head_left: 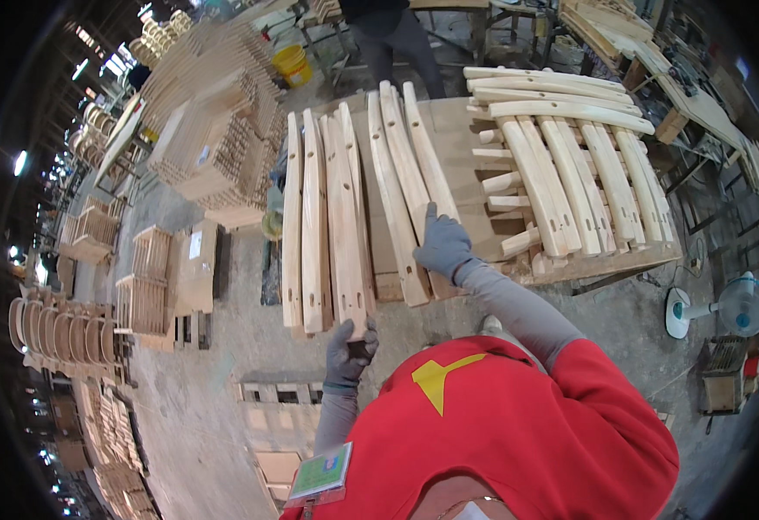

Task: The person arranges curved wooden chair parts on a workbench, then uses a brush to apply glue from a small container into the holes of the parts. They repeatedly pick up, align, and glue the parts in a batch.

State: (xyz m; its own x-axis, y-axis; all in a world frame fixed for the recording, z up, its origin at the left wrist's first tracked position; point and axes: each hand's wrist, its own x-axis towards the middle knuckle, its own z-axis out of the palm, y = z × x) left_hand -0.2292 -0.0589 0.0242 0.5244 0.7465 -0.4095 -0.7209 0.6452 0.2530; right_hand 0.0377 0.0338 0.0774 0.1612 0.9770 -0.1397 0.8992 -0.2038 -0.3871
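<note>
— Hands first. What do we log for them?

— We log two, both in grey gloves. Left hand (350,343): fingers curled around the near end of a curved wooden slat (345,221), gripping it where it overhangs the near edge of the workbench (457,143). Right hand (442,245): palm down, fingers spread flat on another curved slat (410,186) close to the near edge, pressing rather than pinching.

— And where does the gripped piece sit?

— We place it at the left part of the bench, running from the near edge toward the far one, touching its neighbours. Two pale slats (303,225) lie just to its left, side by side, their near ends past the edge.

— Next entries outward?

— We count three slats fanned under and beside the right hand, their far ends reaching the far edge. On the right half of the bench, a stack of curved slats (570,165), lengthwise pieces below and crosswise ones on top toward the far right corner.

— Beyond the bench?

— We note tall piles of wooden parts (214,130) to the left on the floor, a yellow bucket (291,64) past the far left corner, a person's dark legs (397,43) at the far edge, and a floor fan (726,308) lying to the right. Nearest us, a red shirt (518,433) with a green badge (321,472).
</note>
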